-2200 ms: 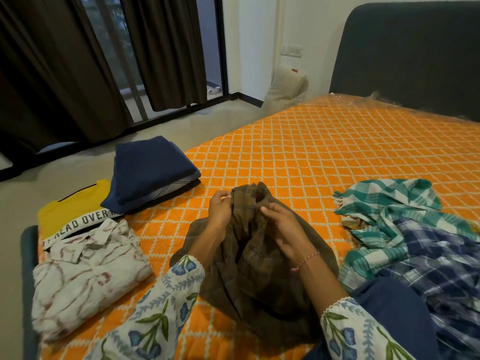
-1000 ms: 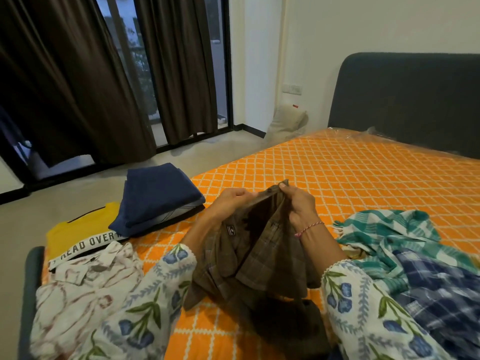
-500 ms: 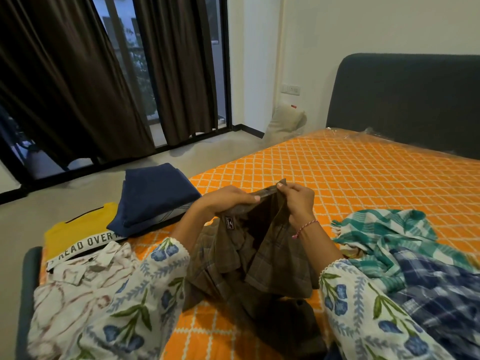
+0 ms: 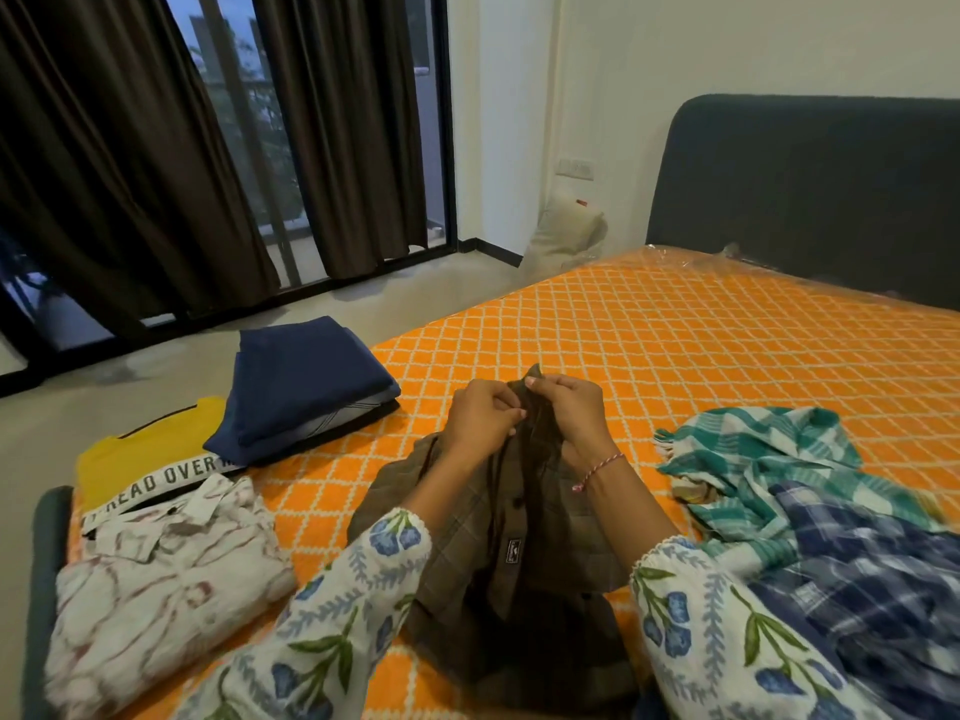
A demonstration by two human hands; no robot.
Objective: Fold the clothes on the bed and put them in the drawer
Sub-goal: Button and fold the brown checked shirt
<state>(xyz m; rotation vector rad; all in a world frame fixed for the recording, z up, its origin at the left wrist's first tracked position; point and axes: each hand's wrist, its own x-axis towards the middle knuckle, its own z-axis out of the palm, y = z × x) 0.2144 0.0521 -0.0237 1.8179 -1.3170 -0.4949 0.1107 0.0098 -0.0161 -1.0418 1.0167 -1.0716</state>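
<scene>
A brown checked shirt [image 4: 519, 543] hangs bunched over the orange bed [image 4: 701, 356] in front of me. My left hand [image 4: 480, 415] and my right hand [image 4: 569, 407] both pinch its top edge, close together, with the cloth drooping below them. Folded clothes lie at the bed's left end: a dark blue pile [image 4: 301, 381], a yellow printed T-shirt [image 4: 135, 459] and a white marbled shirt [image 4: 156, 574]. To the right lie an unfolded green checked cloth [image 4: 753, 459] and a blue checked shirt [image 4: 883, 579]. No drawer is in view.
A dark padded headboard [image 4: 810, 189] stands at the bed's far end. Brown curtains [image 4: 130, 163] hang before a glass door on the left, with grey floor between them and the bed. A pale cushion [image 4: 569, 231] leans against the wall.
My hands have drawn closer together on the brown shirt's top edge and lifted it off the bed. The shirt now hangs narrower. The other clothes lie as before.
</scene>
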